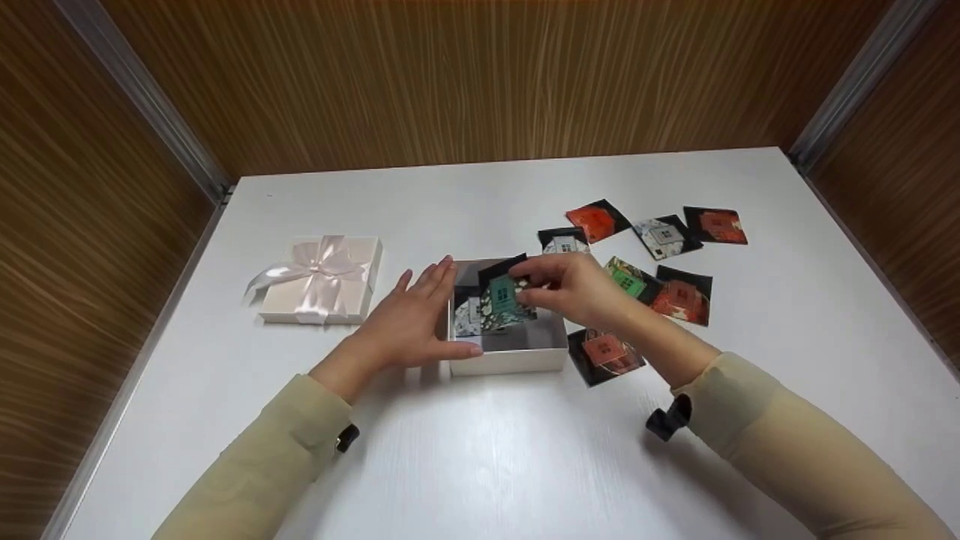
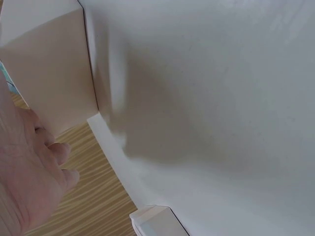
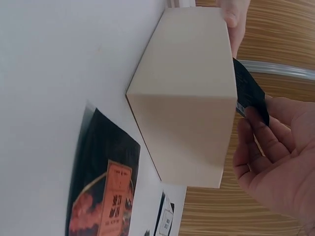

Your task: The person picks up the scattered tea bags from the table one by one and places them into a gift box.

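An uncovered cream box (image 1: pixel 510 364) stands in the middle of the table. My right hand (image 1: pixel 574 285) pinches a flat packet (image 1: pixel 495 309), black at the top with a green label over a floral print, tilted over the box opening. In the right wrist view the packet's dark back (image 3: pixel 248 88) shows at the rim, held between thumb and fingers. Inside the box, a white-labelled packet (image 1: pixel 466 319) lies at the left. My left hand (image 1: pixel 409 322) rests along the box's left side, fingers extended towards the back corner and thumb on the front rim.
At the left sits a cream lid (image 1: pixel 352 300) with a pink ribbon bow (image 1: pixel 321 268). Several packets lie right of the box, among them a red-labelled one (image 1: pixel 604 354) near its front corner and a green-labelled one (image 1: pixel 628 281). Wood-grain panels (image 1: pixel 495 82) enclose the table.
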Demonstrator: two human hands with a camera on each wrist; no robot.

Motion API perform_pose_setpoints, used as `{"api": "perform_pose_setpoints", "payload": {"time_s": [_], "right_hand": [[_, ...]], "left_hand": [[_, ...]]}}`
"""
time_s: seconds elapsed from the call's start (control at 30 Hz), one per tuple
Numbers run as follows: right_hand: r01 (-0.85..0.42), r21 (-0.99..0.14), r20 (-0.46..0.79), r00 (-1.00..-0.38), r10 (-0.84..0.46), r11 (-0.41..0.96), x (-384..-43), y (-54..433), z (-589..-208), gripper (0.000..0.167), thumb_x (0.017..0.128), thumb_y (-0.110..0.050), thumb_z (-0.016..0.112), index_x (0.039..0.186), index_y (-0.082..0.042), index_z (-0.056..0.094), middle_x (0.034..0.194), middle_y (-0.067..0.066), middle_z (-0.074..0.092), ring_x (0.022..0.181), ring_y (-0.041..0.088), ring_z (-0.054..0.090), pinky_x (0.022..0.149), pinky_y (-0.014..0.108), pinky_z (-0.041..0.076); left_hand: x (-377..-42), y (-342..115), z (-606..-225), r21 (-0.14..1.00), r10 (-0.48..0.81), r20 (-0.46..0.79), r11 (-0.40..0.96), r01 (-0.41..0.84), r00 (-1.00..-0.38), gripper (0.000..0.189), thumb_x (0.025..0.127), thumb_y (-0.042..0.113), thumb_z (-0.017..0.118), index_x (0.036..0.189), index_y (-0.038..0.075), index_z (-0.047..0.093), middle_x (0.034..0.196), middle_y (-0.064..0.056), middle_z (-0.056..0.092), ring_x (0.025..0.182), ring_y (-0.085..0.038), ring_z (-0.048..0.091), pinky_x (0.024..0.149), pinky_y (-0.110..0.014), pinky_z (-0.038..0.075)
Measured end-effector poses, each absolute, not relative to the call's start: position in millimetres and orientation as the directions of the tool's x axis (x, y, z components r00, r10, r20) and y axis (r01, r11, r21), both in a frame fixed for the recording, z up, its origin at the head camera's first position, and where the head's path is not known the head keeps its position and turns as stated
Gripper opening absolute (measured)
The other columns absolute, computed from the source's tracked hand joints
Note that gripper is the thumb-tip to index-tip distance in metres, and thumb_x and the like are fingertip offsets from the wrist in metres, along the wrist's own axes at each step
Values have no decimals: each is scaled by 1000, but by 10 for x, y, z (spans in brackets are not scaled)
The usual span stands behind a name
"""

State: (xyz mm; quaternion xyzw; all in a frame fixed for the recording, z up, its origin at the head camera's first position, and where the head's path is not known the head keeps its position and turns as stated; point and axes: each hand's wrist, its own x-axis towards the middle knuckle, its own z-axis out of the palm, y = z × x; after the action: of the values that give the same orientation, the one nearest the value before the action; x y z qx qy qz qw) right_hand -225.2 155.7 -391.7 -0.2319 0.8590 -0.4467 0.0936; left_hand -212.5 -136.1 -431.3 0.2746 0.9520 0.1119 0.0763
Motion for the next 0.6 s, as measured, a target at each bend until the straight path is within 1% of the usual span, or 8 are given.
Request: {"api": "perform_pose_setpoints", "payload": {"time_s": [0.17, 0.33, 0.4, 0.6], "right_hand": [[-355, -786, 67, -863, -500, 507, -2298, 1438, -3975, 38, 96, -13, 79, 133, -8, 75, 97, 5, 76, 83, 18, 65, 67, 28, 54], [-381, -770, 86, -857, -508, 512, -2348, 1358, -4033, 37, 95, -11, 79, 130, -4, 75, 96, 6, 76, 81, 17, 66, 64, 26, 53], [-390, -760, 92, -857, -508, 520, -2370, 1324, -4053, 36, 94, -11, 79, 129, -3, 76, 95, 7, 76, 80, 16, 66, 64, 26, 52], [-414, -723, 93, -852, -515, 554, -2428, 1208, -4107, 35, 94, -12, 80, 127, -3, 77, 95, 8, 77, 83, 17, 66, 70, 30, 53]], "left_hand": [[-2130, -1357, -4314, 245, 540, -85, 826, 508, -837, 135, 81, 98, 46, 170, 6, 2, 178, -11, -2, 162, -33, 9, 131, -51, 5], [-2132, -1352, -4309, 246, 546, -86, 822, 513, -833, 135, 82, 96, 47, 170, 4, 1, 177, -12, -1, 162, -34, 10, 131, -52, 5], [-2135, -1352, -4313, 241, 549, -87, 821, 517, -832, 135, 82, 96, 47, 170, 4, 2, 178, -12, -1, 162, -33, 10, 131, -52, 6], [-2135, -1364, -4324, 233, 551, -81, 820, 522, -830, 135, 82, 97, 46, 170, 4, 2, 178, -10, -2, 163, -28, 8, 131, -53, 7]]}}
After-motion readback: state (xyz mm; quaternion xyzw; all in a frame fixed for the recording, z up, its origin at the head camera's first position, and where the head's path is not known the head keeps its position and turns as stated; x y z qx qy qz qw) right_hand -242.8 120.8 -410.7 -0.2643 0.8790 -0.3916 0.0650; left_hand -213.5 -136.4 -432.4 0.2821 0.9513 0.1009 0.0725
